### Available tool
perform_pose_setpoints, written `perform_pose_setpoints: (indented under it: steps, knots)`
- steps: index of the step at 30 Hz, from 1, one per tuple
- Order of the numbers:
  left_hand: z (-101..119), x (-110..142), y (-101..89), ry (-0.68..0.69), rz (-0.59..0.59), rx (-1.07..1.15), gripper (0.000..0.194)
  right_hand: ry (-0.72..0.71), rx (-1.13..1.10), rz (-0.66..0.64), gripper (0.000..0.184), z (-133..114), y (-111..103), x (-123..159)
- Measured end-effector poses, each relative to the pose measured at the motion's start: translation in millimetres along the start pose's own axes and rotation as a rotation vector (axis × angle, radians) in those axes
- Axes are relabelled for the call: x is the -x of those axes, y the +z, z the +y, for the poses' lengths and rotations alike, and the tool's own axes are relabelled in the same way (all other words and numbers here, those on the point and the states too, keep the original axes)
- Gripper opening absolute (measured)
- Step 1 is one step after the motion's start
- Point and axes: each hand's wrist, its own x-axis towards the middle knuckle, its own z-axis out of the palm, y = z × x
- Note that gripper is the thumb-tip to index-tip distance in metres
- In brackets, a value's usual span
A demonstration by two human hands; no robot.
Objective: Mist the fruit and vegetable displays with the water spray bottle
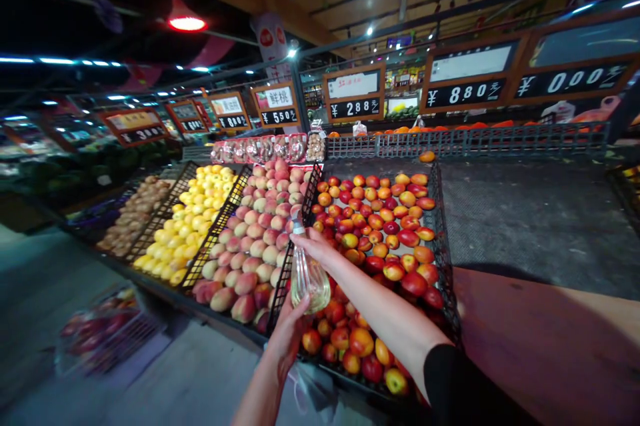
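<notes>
Black wire crate (439, 233) of glossy red-yellow nectarines (380, 233) beside matte peaches (250, 246); ribbed clear bottle (310, 283) upright over the crate's near corner, right hand (315, 246) clamped round its neck, forearm angled in, left hand (287, 339) cupped shut beneath it.

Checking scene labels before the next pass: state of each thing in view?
Right hand: closed around the bottle's upper part.
Left hand: against the bottle's lower side.
Clear bottle: tilted, held in both hands.
Nectarines: loose, heaped.
Peaches: loose, heaped.
Yellow fruit: loose, heaped.
</notes>
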Motion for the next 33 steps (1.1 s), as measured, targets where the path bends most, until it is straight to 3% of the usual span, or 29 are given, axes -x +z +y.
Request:
perform_pose_setpoints:
  steps: [4,9,16,22,27,33]
  knots:
    - [5,-11,6.3,-0.003,-0.029,-0.02,0.085,0.015,0.022,0.006,0.034,-9,-15,-3]
    - [-5,-32,35.0,-0.037,-0.174,-0.036,0.08,-0.023,0.025,0.174,0.034,-30,-67,7]
    - [-22,-50,109.1,-0.097,-0.445,-0.14,0.086,-0.108,-0.009,0.468,0.042,-71,-152,62]
    - [-31,-55,171.2,-0.081,-0.639,-0.134,0.083,-0.177,-0.115,0.657,0.051,-100,-196,106]
    - [-34,-55,182.5,-0.054,-0.581,-0.099,0.088,-0.139,-0.084,0.618,0.051,-110,-201,96]
    - [-45,-44,146.0,0.148,-0.278,-0.008,0.106,-0.137,-0.019,0.221,0.056,-107,-151,67]
